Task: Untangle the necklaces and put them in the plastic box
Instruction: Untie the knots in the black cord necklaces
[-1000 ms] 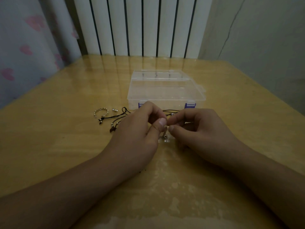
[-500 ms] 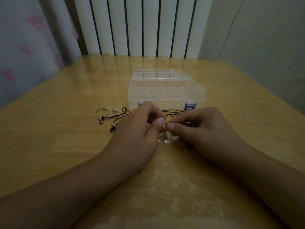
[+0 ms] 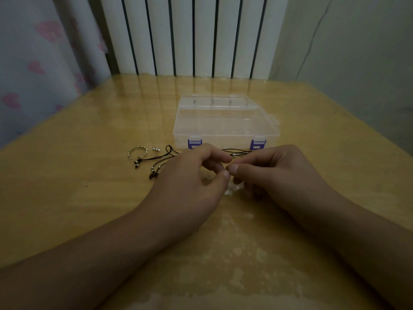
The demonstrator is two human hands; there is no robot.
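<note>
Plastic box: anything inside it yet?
Through the clear lid, the plastic box looks empty, latches closed. The black cord necklaces lie on the table in front of it; its front edge is partly hidden by the hands.

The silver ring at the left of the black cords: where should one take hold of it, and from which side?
Judging by its pose, take the silver ring by its near left band, coming from the left and above. It lies flat on the table, and the black cords touch its right side, so that side is crowded.
</note>
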